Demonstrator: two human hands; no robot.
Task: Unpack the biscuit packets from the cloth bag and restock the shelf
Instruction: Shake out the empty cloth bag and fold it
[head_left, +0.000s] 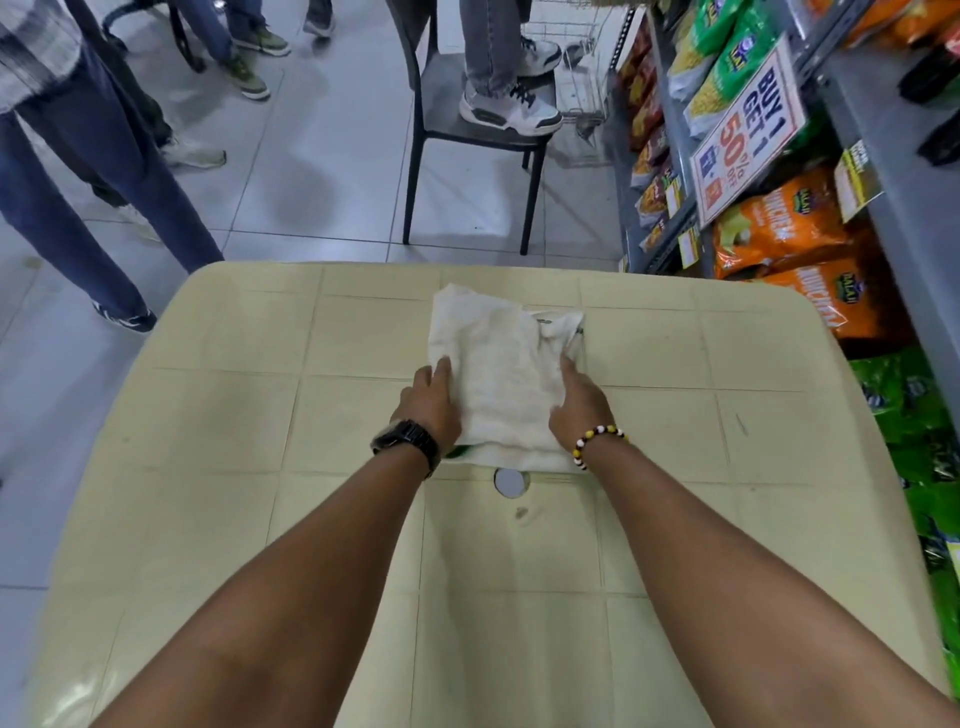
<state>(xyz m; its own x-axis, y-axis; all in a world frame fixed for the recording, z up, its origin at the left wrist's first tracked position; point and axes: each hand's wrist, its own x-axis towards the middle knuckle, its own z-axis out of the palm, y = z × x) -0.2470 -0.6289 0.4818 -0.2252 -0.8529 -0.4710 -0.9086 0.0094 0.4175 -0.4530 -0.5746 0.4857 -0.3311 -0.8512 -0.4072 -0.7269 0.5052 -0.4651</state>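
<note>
A white cloth bag (498, 369) lies flat on the beige plastic table (234, 415), its far end crumpled. My left hand (431, 400) presses on the bag's left edge, fingers together and extended. My right hand (576, 405) rests on the bag's right side, fingers laid on the cloth. A small green patch (460, 451) shows under the bag's near left corner, by my left wrist. No biscuit packet is plainly visible; the bag's contents are hidden. The shelf (675, 171) stands at the right with snack packets on it.
Orange snack bags (779, 228) and green ones (914, 415) fill the shelf at right, with a "Buy 1 Get 1" sign (743, 130). A dark chair (467, 130) with a person standing on it is beyond the table. Other people's legs (104, 182) stand at left.
</note>
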